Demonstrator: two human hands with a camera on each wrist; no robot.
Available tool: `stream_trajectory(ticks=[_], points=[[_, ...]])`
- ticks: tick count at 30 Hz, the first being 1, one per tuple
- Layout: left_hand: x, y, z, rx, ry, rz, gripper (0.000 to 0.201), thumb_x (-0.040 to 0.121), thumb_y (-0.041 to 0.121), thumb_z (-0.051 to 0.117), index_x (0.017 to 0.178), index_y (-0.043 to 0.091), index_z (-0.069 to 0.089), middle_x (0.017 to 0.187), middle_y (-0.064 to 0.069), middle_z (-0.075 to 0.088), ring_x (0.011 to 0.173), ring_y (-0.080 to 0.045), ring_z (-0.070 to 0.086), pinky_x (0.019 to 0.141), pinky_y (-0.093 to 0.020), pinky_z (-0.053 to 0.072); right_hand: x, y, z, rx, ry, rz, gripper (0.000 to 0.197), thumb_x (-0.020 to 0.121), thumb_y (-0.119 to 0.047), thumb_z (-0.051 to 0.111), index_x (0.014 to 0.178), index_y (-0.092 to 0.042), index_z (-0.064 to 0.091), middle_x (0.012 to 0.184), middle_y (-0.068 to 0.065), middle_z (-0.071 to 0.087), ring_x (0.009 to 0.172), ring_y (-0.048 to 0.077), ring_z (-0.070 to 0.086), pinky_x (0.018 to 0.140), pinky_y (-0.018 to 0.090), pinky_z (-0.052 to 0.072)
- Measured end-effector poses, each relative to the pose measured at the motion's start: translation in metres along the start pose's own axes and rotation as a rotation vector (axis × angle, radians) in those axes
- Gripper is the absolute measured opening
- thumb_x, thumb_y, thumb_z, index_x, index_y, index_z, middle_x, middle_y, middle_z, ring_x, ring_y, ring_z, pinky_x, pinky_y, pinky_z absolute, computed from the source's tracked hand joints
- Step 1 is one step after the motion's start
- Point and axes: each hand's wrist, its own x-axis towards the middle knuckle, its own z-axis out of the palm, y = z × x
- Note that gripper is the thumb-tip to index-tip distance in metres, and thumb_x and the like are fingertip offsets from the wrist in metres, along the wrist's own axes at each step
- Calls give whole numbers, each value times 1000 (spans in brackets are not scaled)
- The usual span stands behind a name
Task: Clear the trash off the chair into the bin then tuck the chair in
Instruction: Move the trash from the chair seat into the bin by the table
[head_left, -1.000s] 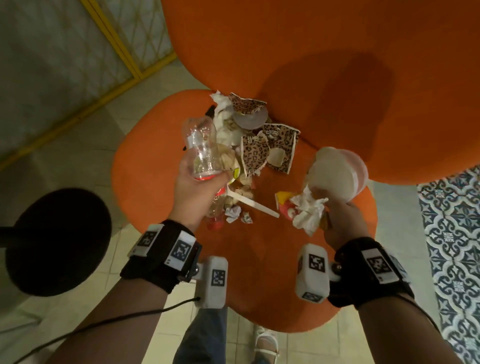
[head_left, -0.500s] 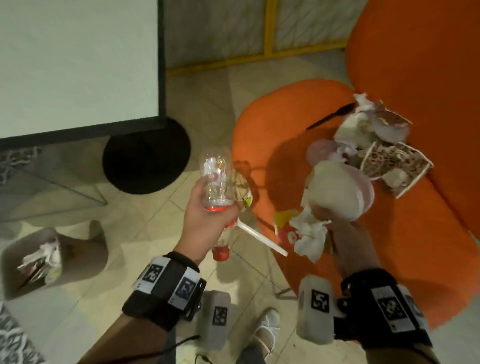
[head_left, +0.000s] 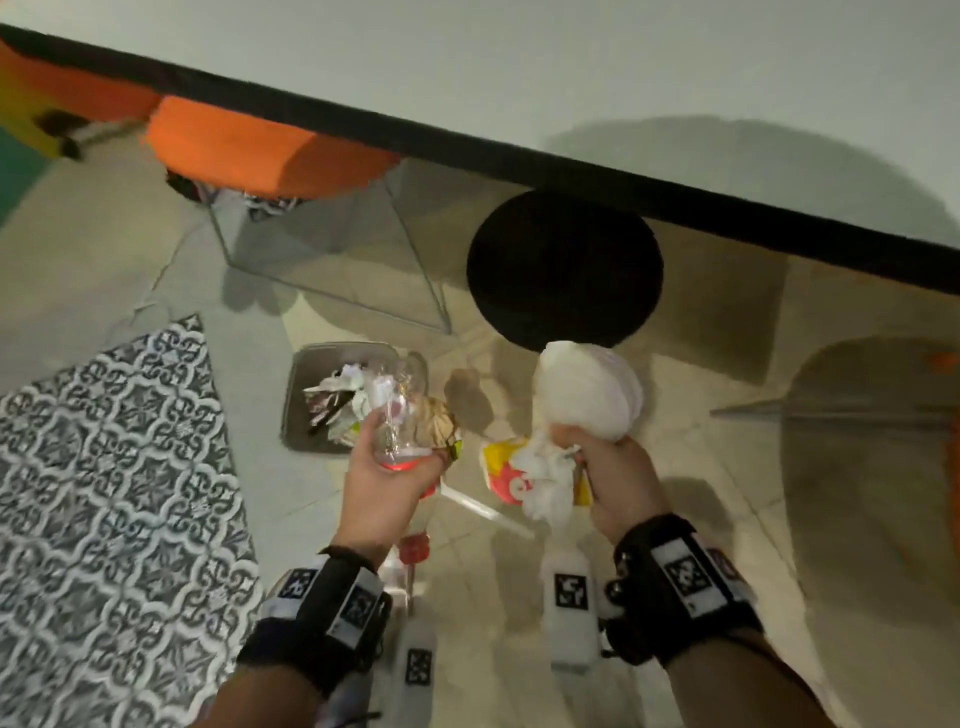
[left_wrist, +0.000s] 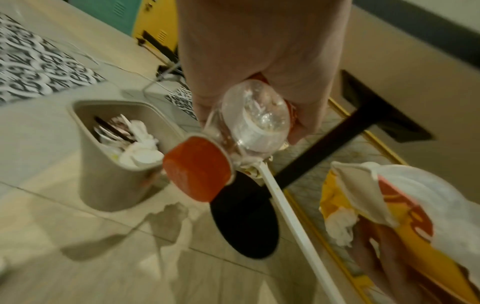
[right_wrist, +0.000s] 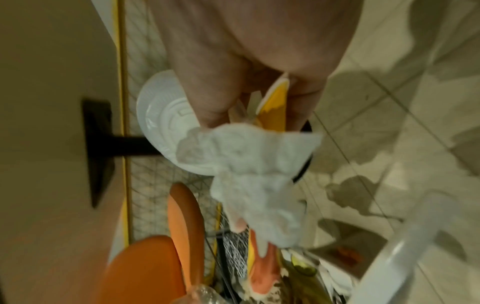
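Observation:
My left hand (head_left: 387, 488) grips a clear plastic bottle (head_left: 392, 415) together with crumpled brown paper (head_left: 436, 423) and a white plastic utensil (head_left: 483, 512). It hovers just right of the grey bin (head_left: 297, 405), which holds paper scraps. A second bottle's red cap (left_wrist: 197, 170) shows in the left wrist view, close to the bin (left_wrist: 109, 185). My right hand (head_left: 618, 480) holds white paper plates (head_left: 587, 395), a crumpled tissue (head_left: 545, 480) and a yellow-and-red wrapper (head_left: 496, 470) above the floor, farther right of the bin. The tissue (right_wrist: 254, 174) hangs below the fingers.
A white table with a black edge (head_left: 519, 161) runs across the top, and its round black base (head_left: 563, 270) stands on the floor. An orange chair (head_left: 249, 150) on wire legs sits under the table at top left. Patterned tiles (head_left: 104, 467) cover the floor at left.
The view has swung from the orange chair seat down to the floor and the bin. Both hands have carried their trash leftward, and the left hand is now beside the bin.

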Motion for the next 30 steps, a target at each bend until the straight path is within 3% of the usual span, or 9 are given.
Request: stream_trajectory(ticks=[6, 9, 11, 15, 18, 21, 24, 26, 30], points=[[142, -26, -104, -50, 106, 67, 70, 67, 0, 73, 130, 11, 45, 94, -10, 67, 69, -11, 66, 62, -23, 54, 73, 30, 184, -17, -26, 57, 36, 66, -17, 80, 98, -6, 68, 102, 14, 72, 100, 32, 66, 94, 54, 50], [206, -45, -123, 0, 172, 82, 69, 64, 11, 72, 127, 26, 46, 117, -3, 59, 99, -14, 63, 85, -27, 51, 116, 51, 246, -75, -15, 61, 25, 69, -18, 80, 89, -13, 66, 103, 13, 71, 100, 32, 66, 93, 51, 51], [240, -61, -128, 58, 150, 126, 74, 62, 22, 76, 127, 33, 44, 122, 4, 51, 112, -14, 56, 97, -31, 47, 141, 62, 273, -129, 3, 64, 28, 73, -16, 77, 98, -9, 65, 105, 14, 70, 98, 31, 66, 89, 44, 53], [279, -91, -133, 131, 81, 155, 84, 62, 35, 85, 132, 36, 38, 115, 16, 38, 116, -5, 45, 102, -25, 38, 173, 82, 302, -233, 62, 17, 36, 77, -15, 75, 107, 0, 63, 99, 11, 68, 91, 28, 64, 74, 31, 51], [288, -115, -138, 188, 1, 192, 89, 61, 51, 76, 136, 27, 34, 121, 10, 34, 118, -5, 42, 101, -22, 34, 185, 100, 310, -311, 68, -21, 27, 80, -10, 72, 104, -10, 59, 93, 7, 62, 86, 22, 57, 58, 20, 42], [290, -129, -139, 319, -107, 256, 84, 68, 62, 56, 137, 19, 36, 125, 2, 39, 115, -3, 40, 100, -7, 27, 192, 122, 318, -474, 35, -49, 26, 80, -13, 71, 105, -10, 63, 95, 7, 65, 85, 23, 59, 67, 28, 47], [297, -142, -136, 557, -247, 199, 83, 75, 67, 45, 141, 17, 35, 135, -9, 40, 126, -20, 40, 108, -30, 34, 194, 140, 321, -698, -36, -75, 31, 80, -25, 71, 108, -13, 64, 103, 8, 69, 95, 26, 63, 86, 36, 50], [302, -145, -135, 759, -283, 108, 78, 81, 61, 50, 143, 19, 31, 146, -16, 29, 133, -32, 34, 110, -43, 32, 192, 141, 319, -812, -79, -62, 40, 80, -29, 71, 115, -15, 60, 109, 5, 67, 102, 25, 62, 86, 30, 47], [303, -139, -134, 919, -285, -81, 83, 78, 57, 62, 143, 18, 30, 152, -21, 18, 137, -39, 27, 112, -45, 30, 183, 126, 308, -1045, -194, 2, 37, 79, -20, 68, 115, -15, 61, 115, 9, 66, 106, 27, 61, 88, 32, 48]])
